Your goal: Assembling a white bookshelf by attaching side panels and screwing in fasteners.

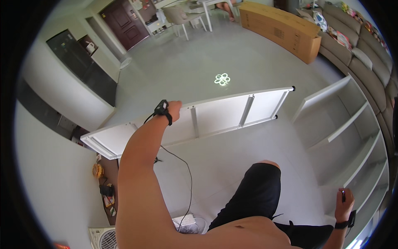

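A long white panel with several grey crossbars stands on its long edge across the middle of the floor. It has small black caps at its right end. My left hand is closed over the panel's upper edge, left of its middle; the fingertips are hidden behind it. At the lower right, my right hand is closed beside a white shelf unit with several compartments. A small dark thing shows at the fingers of that hand, too small to name. Black straps with devices sit on both wrists.
A long cardboard box lies at the back, beside a grey-brown sofa. A chair stands near a white table, where another person's leg shows. A thin black cable hangs by my left arm. A fan-like appliance is at lower left.
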Available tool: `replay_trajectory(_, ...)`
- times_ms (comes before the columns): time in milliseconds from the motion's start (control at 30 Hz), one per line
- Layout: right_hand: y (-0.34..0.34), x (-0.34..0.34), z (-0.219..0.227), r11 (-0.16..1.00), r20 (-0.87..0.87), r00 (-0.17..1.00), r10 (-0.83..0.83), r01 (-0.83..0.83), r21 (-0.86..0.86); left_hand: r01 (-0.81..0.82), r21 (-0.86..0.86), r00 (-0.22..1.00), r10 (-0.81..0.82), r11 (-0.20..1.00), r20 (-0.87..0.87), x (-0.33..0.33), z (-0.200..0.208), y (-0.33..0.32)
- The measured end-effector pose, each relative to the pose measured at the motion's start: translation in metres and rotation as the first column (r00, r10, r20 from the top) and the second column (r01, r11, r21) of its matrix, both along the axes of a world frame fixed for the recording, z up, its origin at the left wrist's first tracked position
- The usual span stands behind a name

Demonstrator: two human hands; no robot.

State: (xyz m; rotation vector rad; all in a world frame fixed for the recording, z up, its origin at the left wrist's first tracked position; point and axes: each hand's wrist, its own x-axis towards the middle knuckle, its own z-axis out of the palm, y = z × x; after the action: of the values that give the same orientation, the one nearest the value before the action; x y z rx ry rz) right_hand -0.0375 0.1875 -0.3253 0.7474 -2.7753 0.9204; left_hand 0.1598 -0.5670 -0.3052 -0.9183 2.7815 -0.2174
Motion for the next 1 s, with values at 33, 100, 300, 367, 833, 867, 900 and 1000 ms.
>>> replay_trajectory(33,0.0,0.004,0.001,1.0,0.009,1.0,0.016,-0.015,-0.025,0.008,-0.01,1.0,-0.008,1.0,0.017,0.003,0.009,0.005)
replay_trajectory(100,0.01,0.015,-0.002,0.998,0.015,0.999,0.037,-0.036,-0.055,-0.001,-0.021,1.0,0.001,1.0,-0.002,0.006,0.017,0.012)
replay_trajectory(300,0.023,0.06,0.012,0.994,0.105,0.991,0.083,-0.076,-0.074,-0.029,0.007,0.998,0.029,1.0,-0.053,0.003,0.018,0.049)
replay_trajectory(367,0.009,0.083,0.02,0.989,0.095,0.988,0.121,-0.112,-0.1,-0.021,-0.047,0.996,0.017,0.999,-0.093,0.027,0.006,0.043)
replay_trajectory(833,-0.002,0.208,0.005,0.986,0.181,0.974,0.134,-0.112,-0.124,-0.169,0.151,0.953,0.2,0.974,-0.226,0.056,-0.131,0.093)
replay_trajectory(867,-0.007,0.215,0.005,0.986,0.186,0.973,0.134,-0.113,-0.12,-0.154,0.16,0.957,0.187,0.975,-0.222,0.056,-0.139,0.093)
replay_trajectory(900,-0.011,0.221,0.006,0.99,0.216,0.969,0.119,-0.099,-0.1,-0.166,0.193,0.956,0.206,0.967,-0.209,0.055,-0.148,0.094)
replay_trajectory(1000,-0.03,0.232,0.007,0.989,0.23,0.966,0.118,-0.095,-0.109,-0.186,0.229,0.952,0.233,0.956,-0.197,0.06,-0.164,0.083)
